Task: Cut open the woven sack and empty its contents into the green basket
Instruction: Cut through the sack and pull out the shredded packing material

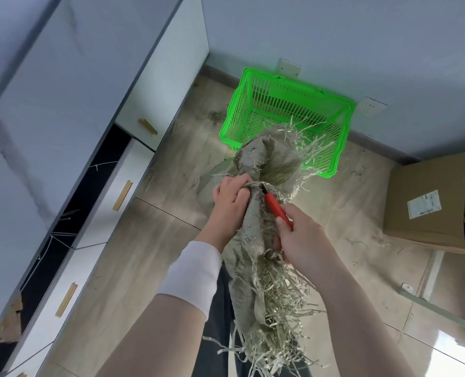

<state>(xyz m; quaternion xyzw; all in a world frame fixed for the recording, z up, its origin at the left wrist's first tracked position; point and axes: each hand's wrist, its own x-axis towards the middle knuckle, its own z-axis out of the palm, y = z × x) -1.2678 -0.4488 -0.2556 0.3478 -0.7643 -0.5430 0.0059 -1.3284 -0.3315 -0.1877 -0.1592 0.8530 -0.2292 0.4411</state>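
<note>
The grey woven sack (253,221) is twisted into a long bundle and held in the air above the floor (149,240), with frayed strips hanging from both of its ends. Its far end is just in front of the green basket (253,99), which stands on the floor near the wall. The left hand (230,198) has its fingers curled tightly around the sack's narrow neck. The right hand (304,238) grips a red-handled cutter (276,206), whose dark tip touches the sack beside the left hand. A cardboard box (427,202) lies at the right, and white drawers (117,191) are at the left.
</note>
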